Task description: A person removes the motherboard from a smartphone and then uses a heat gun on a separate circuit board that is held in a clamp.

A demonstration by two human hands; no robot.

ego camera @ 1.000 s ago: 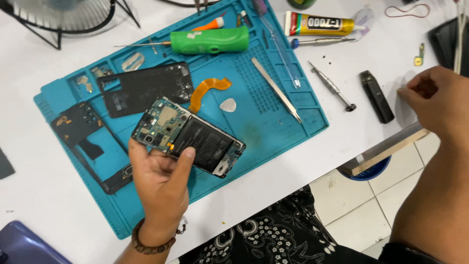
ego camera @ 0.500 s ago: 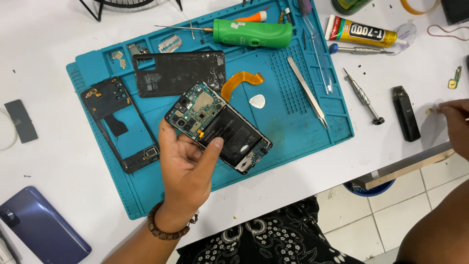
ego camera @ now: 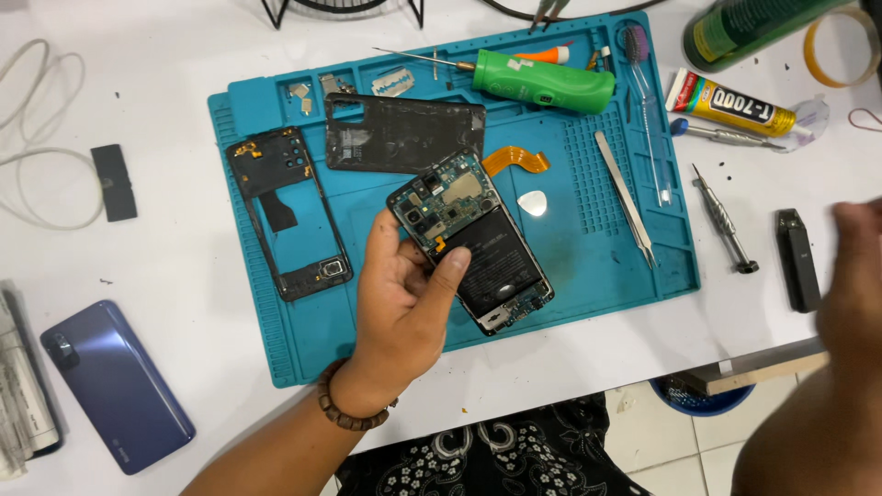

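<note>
Holding the opened phone [ego camera: 473, 241] at a slant above the blue repair mat [ego camera: 588, 276], the left hand [ego camera: 404, 298] has its grip pinched on the phone's lower left edge, thumb on the black battery, circuit board facing up. Just left of it on the mat lies a black middle frame [ego camera: 285, 211], and above it a dark back cover [ego camera: 404, 131]. An orange flex cable [ego camera: 516, 162] and a white pick [ego camera: 533, 203] sit just right of the phone, with metal tweezers [ego camera: 625, 195] further right. The right hand [ego camera: 850, 285] is blurred at the worktop [ego camera: 165, 110] edge, beside a small black device [ego camera: 797, 259]; whether its grip is spread or pressed together cannot be told.
</note>
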